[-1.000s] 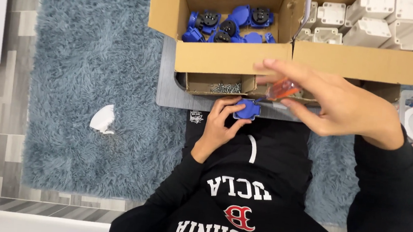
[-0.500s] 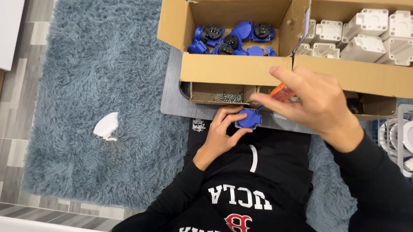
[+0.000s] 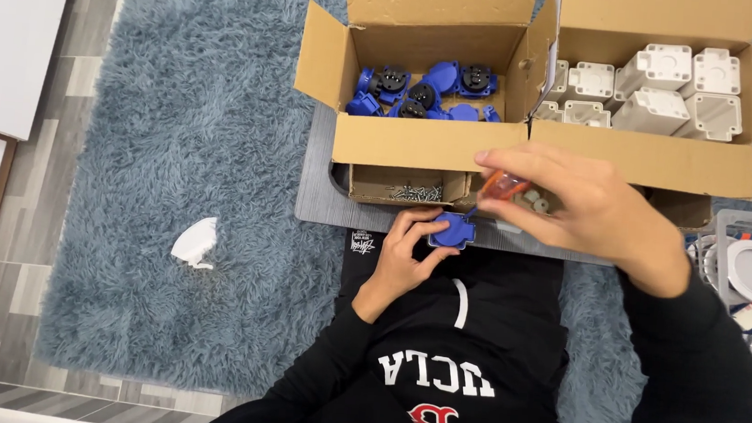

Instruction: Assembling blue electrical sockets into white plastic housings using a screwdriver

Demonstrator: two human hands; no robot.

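- Left hand (image 3: 401, 261) pinching blue socket part (image 3: 452, 231) over lap, just below grey tray (image 3: 315, 199).
- Right hand (image 3: 576, 206) clenched on orange-handled screwdriver (image 3: 502, 187), tip meeting part.
- Probably driving a screw; next calls for steady alignment.

Viewpoint: the single head camera sat above the seated person, looking almost straight down.
Facing: it pointed past the black sweatshirt (image 3: 462, 373) toward the cardboard boxes (image 3: 432, 144) along the frame's top.
Nearness: both hands and the lap lay close below; the blue rug (image 3: 171, 175) spread wider.
Shared ground: only one view was present.
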